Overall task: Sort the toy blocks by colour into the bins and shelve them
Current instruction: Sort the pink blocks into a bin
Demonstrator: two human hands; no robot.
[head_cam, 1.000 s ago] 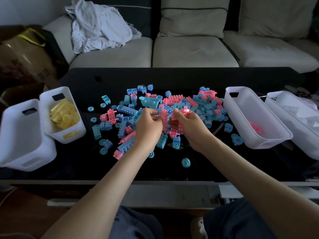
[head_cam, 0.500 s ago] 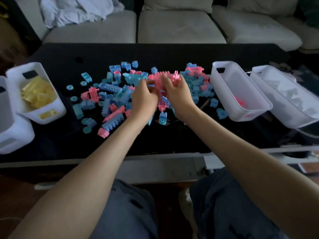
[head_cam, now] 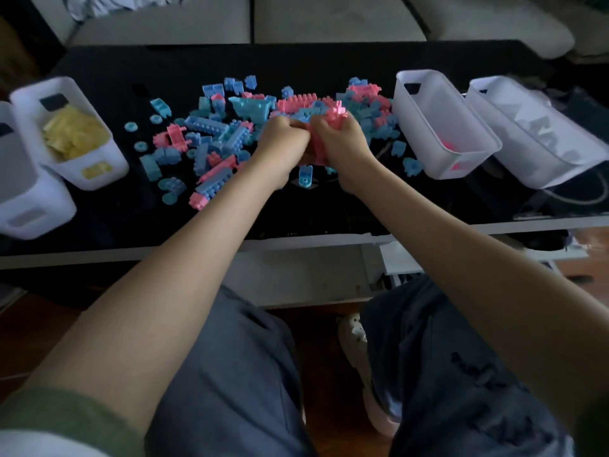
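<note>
A heap of blue and pink toy blocks [head_cam: 211,140] covers the middle of the black table [head_cam: 316,64]. Over the heap's right half, my left hand [head_cam: 280,143] and my right hand [head_cam: 342,140] meet knuckle to knuckle, both curled round a clump of pink blocks [head_cam: 333,118] that sticks out above my right fingers. A white bin [head_cam: 441,123] just right of my hands holds a few pink blocks. Another white bin [head_cam: 69,133] at the left holds yellow blocks.
A white bin [head_cam: 540,133] with whitish pieces stands at the far right, and one more white bin [head_cam: 26,199] at the far left edge. A grey sofa [head_cam: 329,18] runs behind the table. My knees and a shoe [head_cam: 356,338] are below the table's front edge.
The camera has tilted down and closer. My hands have gathered more pink blocks and pressed together over the heap; the pink clump now rises above my right fingers.
</note>
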